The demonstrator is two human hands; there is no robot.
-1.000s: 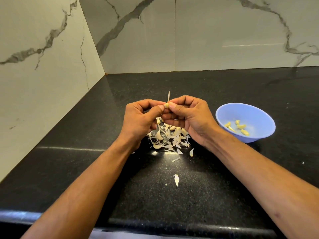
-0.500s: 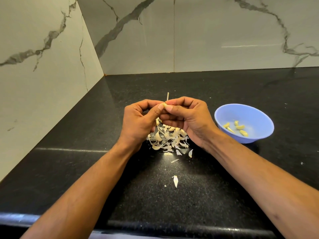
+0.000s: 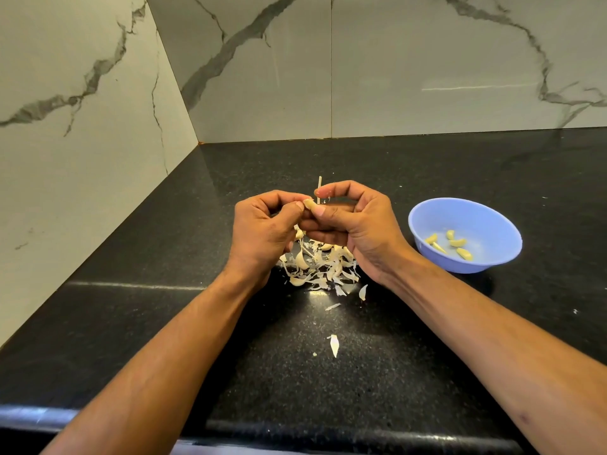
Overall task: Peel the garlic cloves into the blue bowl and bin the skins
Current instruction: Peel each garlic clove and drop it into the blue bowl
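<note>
Your left hand (image 3: 262, 228) and right hand (image 3: 354, 221) both pinch one garlic clove (image 3: 308, 203) with curled fingers, above the skins pile (image 3: 320, 264) on the surface (image 3: 164, 307); the blue bowl (image 3: 492, 257) stands to the right.

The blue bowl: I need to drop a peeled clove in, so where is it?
In the head view the blue bowl sits on the black counter just right of the right hand, with peeled cloves inside.

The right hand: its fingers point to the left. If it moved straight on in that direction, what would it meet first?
Most likely the garlic clove pinched between both thumbs, then straight away the left hand, whose fingertips already meet those of the right hand. Depth is hard to judge from this one view.
</note>
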